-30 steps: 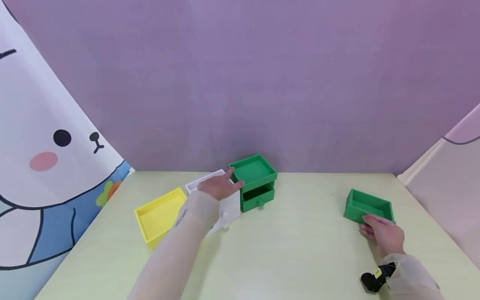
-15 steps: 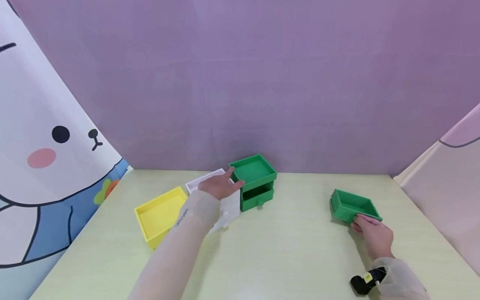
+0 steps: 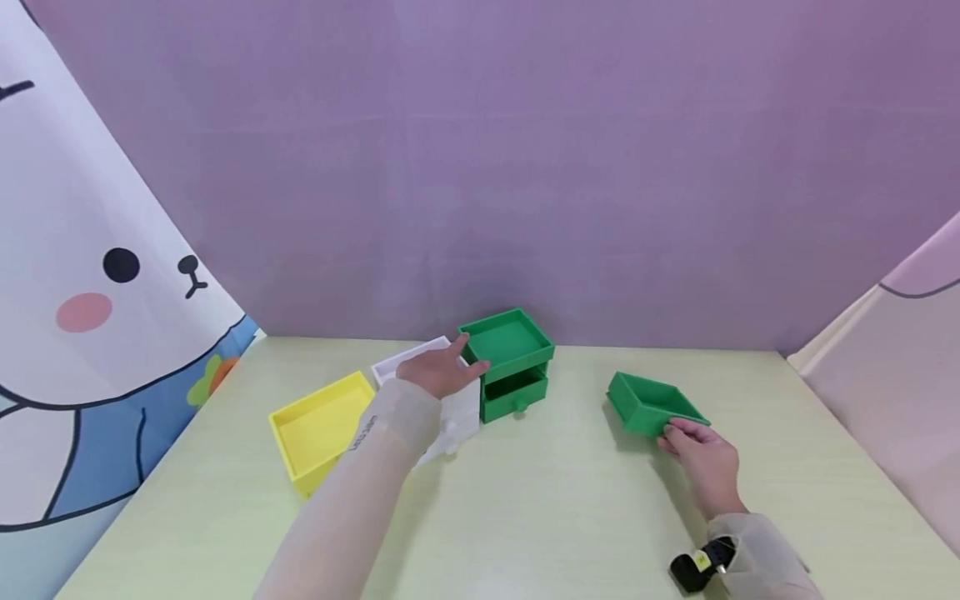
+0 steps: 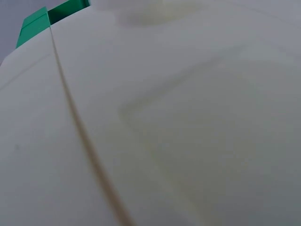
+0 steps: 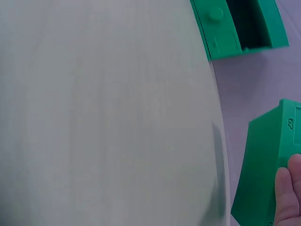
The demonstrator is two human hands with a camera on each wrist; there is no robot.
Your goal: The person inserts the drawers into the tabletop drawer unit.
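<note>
My right hand (image 3: 701, 467) pinches the near edge of a green drawer (image 3: 651, 404), thumb and fingers at its front side. The drawer is tilted above the table, its shadow below it. In the right wrist view, fingers (image 5: 284, 193) lie against the drawer (image 5: 256, 160). Left of it stands a small green drawer cabinet (image 3: 510, 346) with a tray-like top, an unfilled upper slot and a lower drawer with a knob. My left hand (image 3: 435, 372) rests at the cabinet's left edge, index finger and thumb stretched apart. Its other fingers are hidden.
A white box-like unit (image 3: 457, 421) stands beside the cabinet, partly under my left arm. A yellow tray-topped box (image 3: 318, 429) is farther left. A purple cloth (image 3: 480, 167) hangs behind the table (image 3: 540, 508).
My right hand has moved left with the green drawer, bringing it nearer the cabinet, and the drawer is now more tilted. My left hand has stayed at the cabinet.
</note>
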